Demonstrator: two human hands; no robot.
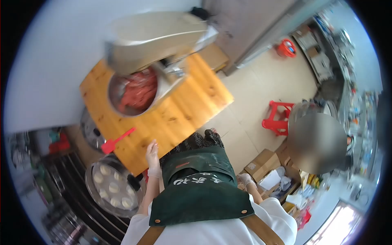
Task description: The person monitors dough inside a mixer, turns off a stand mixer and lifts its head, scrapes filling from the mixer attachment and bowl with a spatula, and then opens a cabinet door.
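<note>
My left hand [152, 155], in a clear glove, is beside the front edge of the wooden table [200, 92], fingers stretched out and nothing in them. To its left, a red spatula [118, 141] lies at the table's edge. Farther back stands a large stand mixer [157, 41], blurred, its metal bowl [116, 107] holding red raw meat [141, 90]. My right hand [246, 179], also gloved, hangs by my side near a cardboard box [263, 164]. Its fingers look loosely extended, with nothing visible in them.
Left of me is a round pan [92, 192] with several pale round pieces. A red stool [278, 118] stands on the tiled floor [249, 90] at right, beside a large round metal vessel. Cluttered shelves [347, 81] line the far right; a red basket [286, 48] sits farther back.
</note>
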